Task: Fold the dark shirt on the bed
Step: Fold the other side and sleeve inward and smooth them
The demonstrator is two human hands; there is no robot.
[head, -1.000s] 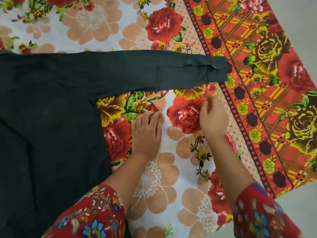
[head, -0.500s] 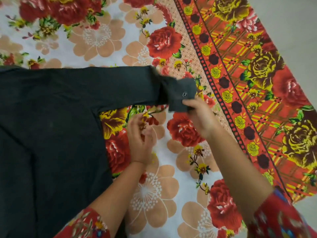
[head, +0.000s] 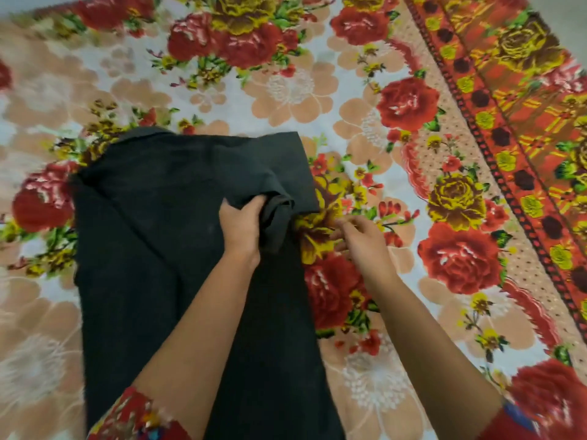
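On the bed [head: 444,315], the dark shirt [head: 152,255] lies flat, and its sleeve [head: 279,214] is now pulled in over the body, so that fold looks nearly done. The left hand [head: 243,227] grips the bunched sleeve, fingers curled round it. The right hand [head: 362,239] is loose and empty beside the shirt's edge. Half a second ago it pinched the cuff and the sleeve lay stretched out.

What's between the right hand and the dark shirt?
Head view: only a bare strip of floral bedsheet separates the right hand from the dark shirt.
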